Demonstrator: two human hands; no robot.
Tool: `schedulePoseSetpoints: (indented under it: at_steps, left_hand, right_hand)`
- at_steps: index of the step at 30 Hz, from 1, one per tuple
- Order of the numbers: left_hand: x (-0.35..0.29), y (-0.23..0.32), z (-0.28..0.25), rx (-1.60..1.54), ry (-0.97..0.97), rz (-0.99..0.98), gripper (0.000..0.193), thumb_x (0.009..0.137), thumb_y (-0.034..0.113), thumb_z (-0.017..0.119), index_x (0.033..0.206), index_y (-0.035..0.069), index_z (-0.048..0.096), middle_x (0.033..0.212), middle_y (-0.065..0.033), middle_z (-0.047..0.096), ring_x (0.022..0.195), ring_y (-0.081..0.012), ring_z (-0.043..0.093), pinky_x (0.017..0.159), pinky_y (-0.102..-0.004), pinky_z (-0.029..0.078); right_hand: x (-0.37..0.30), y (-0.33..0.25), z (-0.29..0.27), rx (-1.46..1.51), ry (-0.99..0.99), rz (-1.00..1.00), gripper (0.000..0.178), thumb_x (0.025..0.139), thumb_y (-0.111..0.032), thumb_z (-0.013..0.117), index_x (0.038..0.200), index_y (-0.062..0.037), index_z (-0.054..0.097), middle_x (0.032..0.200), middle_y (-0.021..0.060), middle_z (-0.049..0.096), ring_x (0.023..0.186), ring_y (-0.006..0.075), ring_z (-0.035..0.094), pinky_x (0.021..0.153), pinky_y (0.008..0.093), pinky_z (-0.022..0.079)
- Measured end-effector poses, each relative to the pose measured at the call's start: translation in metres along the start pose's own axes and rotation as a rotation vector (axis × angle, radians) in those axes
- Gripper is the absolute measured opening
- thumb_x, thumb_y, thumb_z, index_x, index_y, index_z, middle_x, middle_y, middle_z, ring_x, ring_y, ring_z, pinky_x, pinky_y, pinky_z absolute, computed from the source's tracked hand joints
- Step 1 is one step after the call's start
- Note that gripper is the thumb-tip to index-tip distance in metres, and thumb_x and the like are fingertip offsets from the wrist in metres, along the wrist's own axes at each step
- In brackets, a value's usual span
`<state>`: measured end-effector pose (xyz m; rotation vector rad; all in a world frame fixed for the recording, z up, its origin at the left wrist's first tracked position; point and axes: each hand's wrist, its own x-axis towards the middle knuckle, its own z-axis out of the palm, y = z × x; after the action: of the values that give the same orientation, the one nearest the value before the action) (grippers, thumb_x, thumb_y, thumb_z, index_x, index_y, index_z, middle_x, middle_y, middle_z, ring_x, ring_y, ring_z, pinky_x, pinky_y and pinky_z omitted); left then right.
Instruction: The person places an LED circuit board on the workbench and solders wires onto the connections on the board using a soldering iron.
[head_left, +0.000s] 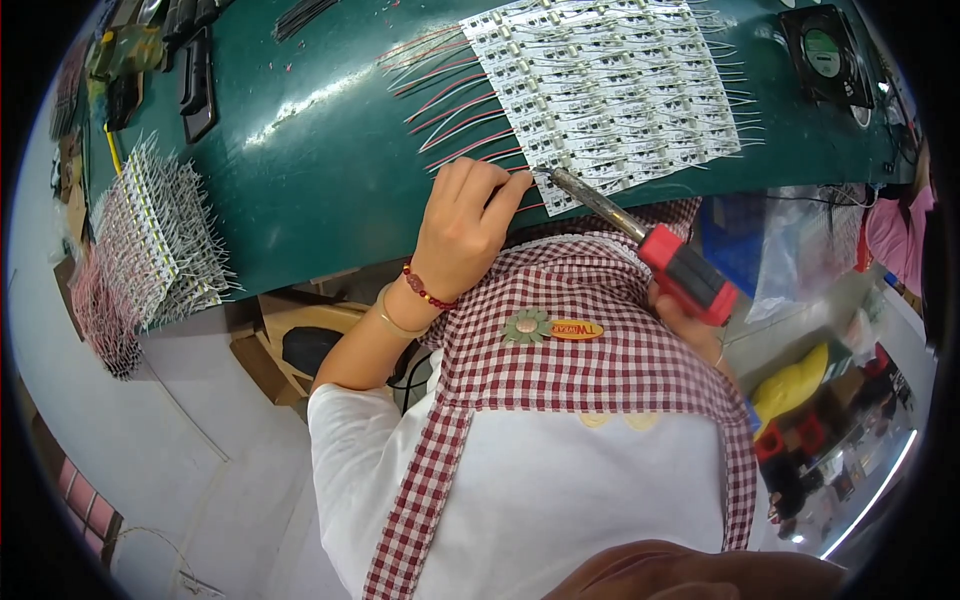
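A white panel of small circuit boards [610,95] lies on the green bench top, close to its near edge. Red and white wires [465,100] stick out from its left side, and more thin pale wires cross it. At the panel's near left corner my left hand [462,222] is closed, thumb and finger pinching a thin wire. My right hand [682,318], partly hidden, grips the red and black handle of a soldering iron [690,270]. The iron's metal tip meets the panel's near edge just beside my left fingertips.
A thick stack of wired boards [150,235] overhangs the bench's left edge. Black-handled tools [197,85] lie at far left, a bundle of dark wires [300,18] at the back. A square black fan [826,55] stands far right. Below the bench are a cardboard box [300,335] and plastic bags [800,245].
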<state>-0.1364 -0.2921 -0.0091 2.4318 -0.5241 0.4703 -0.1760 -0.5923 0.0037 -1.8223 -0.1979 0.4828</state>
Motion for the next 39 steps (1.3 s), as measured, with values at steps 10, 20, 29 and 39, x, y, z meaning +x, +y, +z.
schedulePoseSetpoints:
  at_steps: [10, 20, 29, 39]
  left_hand:
    - [0.0, 0.0, 0.0, 0.037, 0.005, 0.009, 0.026, 0.067, -0.003, 0.068, 0.092, 0.004, 0.067, 0.078, -0.0038, 0.053, 0.07, -0.0212, 0.052, 0.063, -0.0325, 0.039]
    - [-0.006, 0.004, -0.007, 0.061, 0.007, 0.089, 0.033, 0.064, -0.001, 0.064, 0.096, 0.006, 0.068, 0.079, -0.0023, 0.056, 0.074, -0.0204, 0.053, 0.068, -0.034, 0.04]
    - [-0.01, 0.004, -0.004, 0.026, -0.012, 0.103, 0.035, 0.062, -0.002, 0.064, 0.096, 0.004, 0.067, 0.079, -0.0037, 0.054, 0.073, -0.0216, 0.053, 0.068, -0.0345, 0.041]
    - [-0.007, 0.003, -0.004, 0.017, -0.012, 0.121, 0.034, 0.062, -0.002, 0.064, 0.095, 0.003, 0.067, 0.079, -0.004, 0.053, 0.073, -0.0216, 0.052, 0.067, -0.0351, 0.041]
  right_hand:
    - [-0.008, 0.004, -0.008, -0.135, 0.053, -0.086, 0.018, 0.069, -0.004, 0.07, 0.086, -0.0025, 0.066, 0.076, 0.0121, 0.063, 0.063, 0.028, 0.062, 0.056, 0.0345, 0.049]
    - [-0.01, -0.01, -0.009, 0.122, 0.001, 0.076, 0.022, 0.075, -0.022, 0.07, 0.082, -0.0012, 0.065, 0.075, 0.0085, 0.062, 0.064, 0.0203, 0.06, 0.059, 0.0301, 0.046]
    - [-0.016, 0.003, -0.005, -0.013, 0.037, -0.018, 0.018, 0.07, -0.014, 0.07, 0.083, -0.0027, 0.065, 0.074, 0.0101, 0.06, 0.061, 0.0246, 0.06, 0.054, 0.0331, 0.045]
    - [-0.017, 0.01, -0.004, 0.119, 0.079, -0.016, 0.017, 0.066, -0.011, 0.069, 0.08, -0.0034, 0.064, 0.072, 0.0095, 0.059, 0.06, 0.0249, 0.06, 0.053, 0.0329, 0.046]
